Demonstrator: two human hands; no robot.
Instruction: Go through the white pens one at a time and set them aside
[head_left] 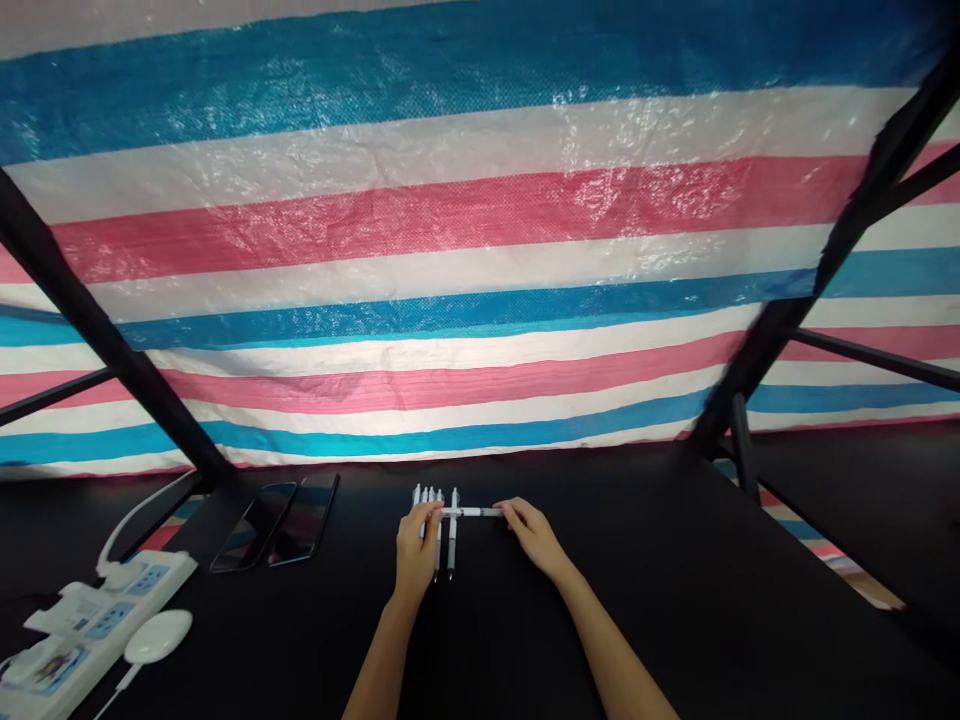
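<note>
A white and grey pen (471, 512) is held level between my two hands, above the black table. My left hand (417, 548) pinches its left end, and my right hand (534, 535) pinches the grey right end with fingertips. Below lies a row of similar pens, side by side with their tips toward me. One pen (452, 555) lies slightly apart on the right of that row. The other pens (424, 494) are partly hidden behind my left hand.
Two dark phones lie to the left, one phone (255, 527) beside another phone (305, 520). A white power strip (101, 640) with plugs and a white round puck with a cable (159, 636) sit at the lower left. Black frame posts (757, 345) and a striped tarp (465, 230) stand behind.
</note>
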